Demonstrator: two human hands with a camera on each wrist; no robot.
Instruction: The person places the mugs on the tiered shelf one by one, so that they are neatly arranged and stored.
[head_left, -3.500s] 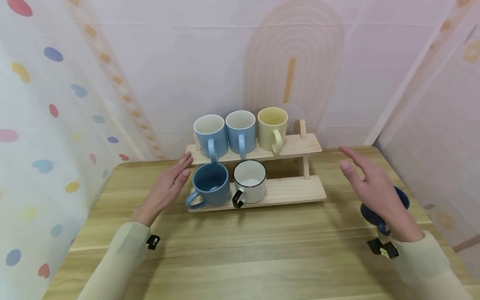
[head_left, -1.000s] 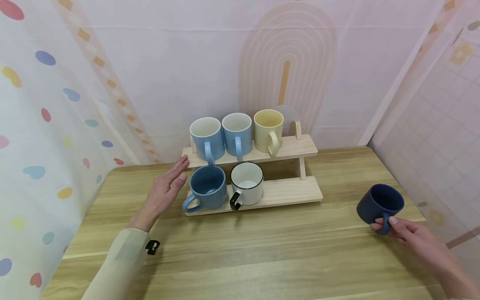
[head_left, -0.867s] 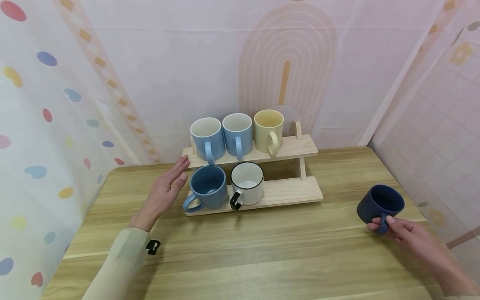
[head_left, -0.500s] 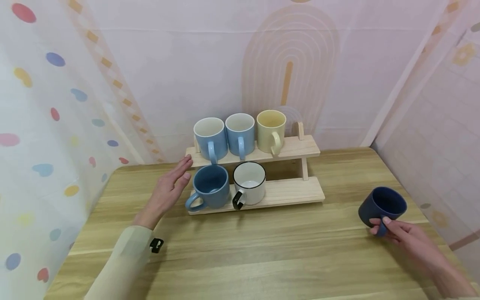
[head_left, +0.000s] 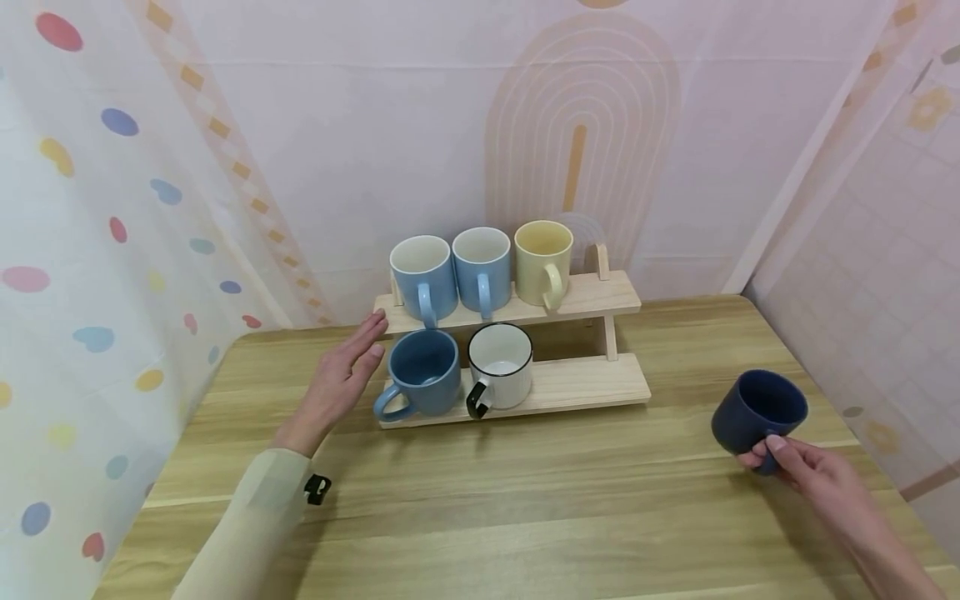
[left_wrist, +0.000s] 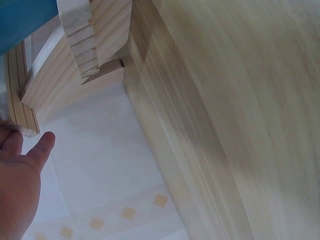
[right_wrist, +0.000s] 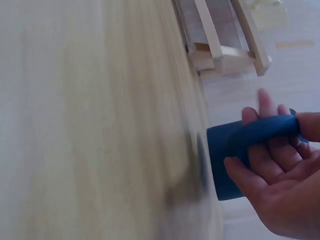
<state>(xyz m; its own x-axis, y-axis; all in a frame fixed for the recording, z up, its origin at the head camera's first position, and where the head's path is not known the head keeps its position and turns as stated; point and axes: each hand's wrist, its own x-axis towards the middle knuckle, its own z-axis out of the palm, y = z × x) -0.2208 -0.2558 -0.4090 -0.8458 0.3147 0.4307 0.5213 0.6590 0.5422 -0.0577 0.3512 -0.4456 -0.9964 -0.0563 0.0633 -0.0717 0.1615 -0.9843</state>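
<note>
My right hand (head_left: pixel 828 487) grips a navy mug (head_left: pixel 735 423) by its handle at the table's right side. In the right wrist view a shadow lies beside the blue mug (right_wrist: pixel 223 175), which looks just off the tabletop; fingers pass through the handle and the thumb presses on it. With straight fingers, my left hand (head_left: pixel 337 383) rests at the left end of the two-tier wooden rack (head_left: pixel 585 385). The left wrist view shows its fingertips by the upper board's end (left_wrist: pixel 22 110). Closest to that hand on the lower tier is a steel-blue mug (head_left: pixel 435 392).
A white mug (head_left: pixel 513 379) with black rim stands beside the steel-blue one. Two light-blue mugs (head_left: pixel 431 279) and a yellow mug (head_left: pixel 531 275) line the upper tier. Bare board shows to the right on both tiers. A patterned curtain (head_left: pixel 337 167) hangs behind the table (head_left: pixel 525 517).
My right hand came down from above the navy mug and took its handle. Over the last half second the mug rose slightly and shifted left. My left hand stayed at the rack.
</note>
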